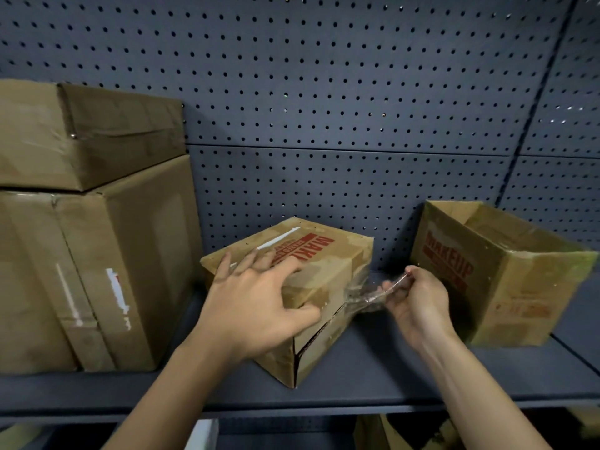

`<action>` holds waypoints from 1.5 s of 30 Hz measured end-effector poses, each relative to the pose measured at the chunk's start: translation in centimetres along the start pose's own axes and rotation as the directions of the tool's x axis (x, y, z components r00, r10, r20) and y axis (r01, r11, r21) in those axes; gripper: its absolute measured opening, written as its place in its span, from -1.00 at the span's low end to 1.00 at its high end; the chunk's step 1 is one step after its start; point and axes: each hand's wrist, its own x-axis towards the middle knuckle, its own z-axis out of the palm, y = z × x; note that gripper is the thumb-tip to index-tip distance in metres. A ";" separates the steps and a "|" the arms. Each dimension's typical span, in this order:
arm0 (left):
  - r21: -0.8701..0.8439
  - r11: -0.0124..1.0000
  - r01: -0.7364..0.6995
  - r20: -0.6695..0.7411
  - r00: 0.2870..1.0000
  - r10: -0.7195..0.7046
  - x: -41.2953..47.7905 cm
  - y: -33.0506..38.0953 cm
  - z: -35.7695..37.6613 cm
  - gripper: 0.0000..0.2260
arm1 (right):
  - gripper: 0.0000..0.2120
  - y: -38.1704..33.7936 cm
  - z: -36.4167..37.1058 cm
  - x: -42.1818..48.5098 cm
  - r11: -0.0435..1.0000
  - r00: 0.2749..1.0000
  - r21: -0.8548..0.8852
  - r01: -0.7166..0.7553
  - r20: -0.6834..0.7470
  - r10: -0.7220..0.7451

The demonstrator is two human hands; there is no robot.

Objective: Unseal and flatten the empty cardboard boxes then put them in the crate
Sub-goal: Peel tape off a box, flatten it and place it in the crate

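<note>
Cardboard stock on a dark grey shelf (pixel 373 378), backed by a pegboard wall (pixel 324 92), listed left to right.

1. Upper box (pixel 91 131): large, brown, closed. It sits on top of item 2, turned slightly askew.
2. Lower box (pixel 97 280): large, brown and closed, with tape bands down its front and a white label remnant. It rests on the shelf.
3. Left hand (pixel 256 303): grip apart, with the fingers spread flat and pressing on the top of item 4 and the thumb against its near face.
4. Printed box (pixel 328 274): small, brown and worn, with red block lettering on the top panel and a white strip beside it. It stands at mid-shelf with one corner toward the camera. A dark seam gapes along its near right face.
5. Clear tape (pixel 367 295): a crumpled, glossy strip, one end stuck to the right face of item 4 and the other in item 6.
6. Right hand (pixel 418 303): grip clamped on the tape, pinched between thumb and fingers just beside item 4.
7. Open box (pixel 506 277): same red print, standing on the shelf well to the right. Its top flaps are up and its bare inner walls show.
</note>
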 end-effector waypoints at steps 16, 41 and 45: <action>-0.040 0.998 -0.041 0.071 0.997 0.044 1.3 -1.1 0.2 -0.38 | -0.80 1.8 -1.4 -2.1 0.490 0.791 -0.680 0.546 0.611 -0.034; -0.041 0.999 0.005 0.133 0.991 0.000 1.1 -1.7 -1.6 -0.70 | -0.86 0.9 -2.3 0.1 0.551 0.857 -0.656 0.515 0.414 -0.308; 0.083 0.995 0.064 0.067 0.995 -0.069 1.6 -0.6 -1.1 -0.66 | -0.76 1.3 -2.3 -0.4 0.727 0.864 -0.523 0.446 0.464 -0.197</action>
